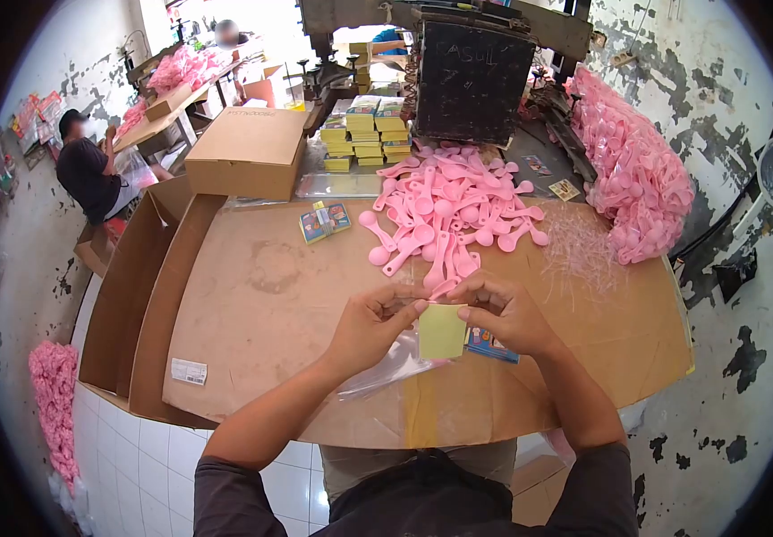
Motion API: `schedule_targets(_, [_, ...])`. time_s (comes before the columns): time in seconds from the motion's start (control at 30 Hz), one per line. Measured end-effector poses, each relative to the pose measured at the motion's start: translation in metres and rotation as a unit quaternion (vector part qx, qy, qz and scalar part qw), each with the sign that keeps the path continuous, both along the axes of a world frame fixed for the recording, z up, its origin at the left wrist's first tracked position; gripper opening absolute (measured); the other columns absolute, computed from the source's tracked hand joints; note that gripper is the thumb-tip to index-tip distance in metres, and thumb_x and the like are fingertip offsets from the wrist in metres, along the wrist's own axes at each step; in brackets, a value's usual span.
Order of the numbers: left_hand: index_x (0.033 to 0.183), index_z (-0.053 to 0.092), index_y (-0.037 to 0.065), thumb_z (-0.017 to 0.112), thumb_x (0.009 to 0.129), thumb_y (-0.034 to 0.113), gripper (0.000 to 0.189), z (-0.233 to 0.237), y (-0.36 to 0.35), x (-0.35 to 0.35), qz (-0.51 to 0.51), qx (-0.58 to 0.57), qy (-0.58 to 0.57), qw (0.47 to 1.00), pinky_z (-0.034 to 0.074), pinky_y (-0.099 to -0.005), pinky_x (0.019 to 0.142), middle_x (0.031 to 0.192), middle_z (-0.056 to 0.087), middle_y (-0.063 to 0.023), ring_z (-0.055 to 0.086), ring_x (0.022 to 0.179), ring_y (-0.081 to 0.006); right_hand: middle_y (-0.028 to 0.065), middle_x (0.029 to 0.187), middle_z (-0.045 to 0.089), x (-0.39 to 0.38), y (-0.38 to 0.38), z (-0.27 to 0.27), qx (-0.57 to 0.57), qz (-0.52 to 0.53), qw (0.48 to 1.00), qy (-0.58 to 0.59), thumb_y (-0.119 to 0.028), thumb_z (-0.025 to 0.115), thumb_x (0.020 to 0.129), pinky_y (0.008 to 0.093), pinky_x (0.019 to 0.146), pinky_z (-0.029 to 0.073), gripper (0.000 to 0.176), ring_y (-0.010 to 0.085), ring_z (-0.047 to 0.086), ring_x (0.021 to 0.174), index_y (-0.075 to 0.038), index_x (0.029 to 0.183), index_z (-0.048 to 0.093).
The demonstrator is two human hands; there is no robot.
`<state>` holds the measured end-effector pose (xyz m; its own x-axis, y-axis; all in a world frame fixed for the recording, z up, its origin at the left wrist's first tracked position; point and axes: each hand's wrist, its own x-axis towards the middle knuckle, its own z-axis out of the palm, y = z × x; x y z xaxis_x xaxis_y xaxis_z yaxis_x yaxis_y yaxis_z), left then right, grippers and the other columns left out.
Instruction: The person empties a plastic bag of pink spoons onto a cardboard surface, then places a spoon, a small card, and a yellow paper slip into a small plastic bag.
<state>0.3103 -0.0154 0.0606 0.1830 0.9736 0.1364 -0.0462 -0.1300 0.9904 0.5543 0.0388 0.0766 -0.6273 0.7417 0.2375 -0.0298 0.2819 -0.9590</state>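
Observation:
A pale yellow-green card (443,333) is held upright between my two hands above the near part of the cardboard-covered table. My left hand (376,324) pinches its upper left corner between thumb and fingers. At the upper right corner my right hand (510,315) grips it the same way. A pink plastic spoon (445,288) shows just behind the card's top edge, between my fingertips. Below my right hand lies a stack of printed blue cards (492,347), partly covered. Clear plastic bags (385,379) lie under and left of the yellow card.
Loose pink spoons (440,201) are heaped beyond my hands. A banded card bundle (325,222) lies left of them. Behind stand yellow-edged card stacks (364,130), a closed carton (248,148) and a black machine (474,80). Bagged spoons (632,170) line the right; a person (91,170) sits far left.

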Motion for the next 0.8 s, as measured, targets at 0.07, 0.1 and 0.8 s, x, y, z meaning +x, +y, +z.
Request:
schedule_targets(0.07, [0.126, 0.067, 0.0, 0.068, 0.102, 0.017, 0.03, -0.001, 0.0, -0.001, 0.001, -0.004, 0.001, 1.0, 0.055, -0.0243, 0.076, 0.105, 0.076, -0.0066, 0.069, 0.091, -0.0073, 0.0052, 0.108, 0.07, -0.001, -0.004, 0.001, -0.031, -0.002, 0.999, 0.017, -0.003, 0.065, 0.098, 0.0278, 0.084, 0.055, 0.022, 0.0103, 0.066, 0.095, 0.001, 0.119, 0.068])
schedule_targets(0.1, [0.124, 0.068, 0.0, 0.068, 0.102, 0.016, 0.027, -0.002, -0.001, -0.001, 0.004, -0.006, -0.012, 1.0, 0.054, -0.024, 0.074, 0.104, 0.076, -0.006, 0.068, 0.09, -0.0071, 0.0061, 0.109, 0.071, -0.002, -0.005, 0.002, -0.045, -0.002, 0.999, 0.025, -0.003, 0.066, 0.098, 0.0281, 0.085, 0.055, 0.021, 0.0108, 0.067, 0.097, 0.001, 0.119, 0.068])
schedule_targets(0.8, [0.124, 0.066, -0.006, 0.064, 0.103, 0.01, 0.026, -0.009, -0.006, 0.001, 0.007, -0.004, -0.052, 0.999, 0.059, -0.0277, 0.088, 0.112, 0.074, -0.0117, 0.07, 0.099, -0.0128, 0.006, 0.108, 0.07, 0.0, 0.0, -0.02, -0.074, -0.052, 0.996, 0.017, -0.004, 0.071, 0.097, 0.0303, 0.087, 0.055, 0.016, 0.0134, 0.068, 0.099, 0.002, 0.112, 0.071])
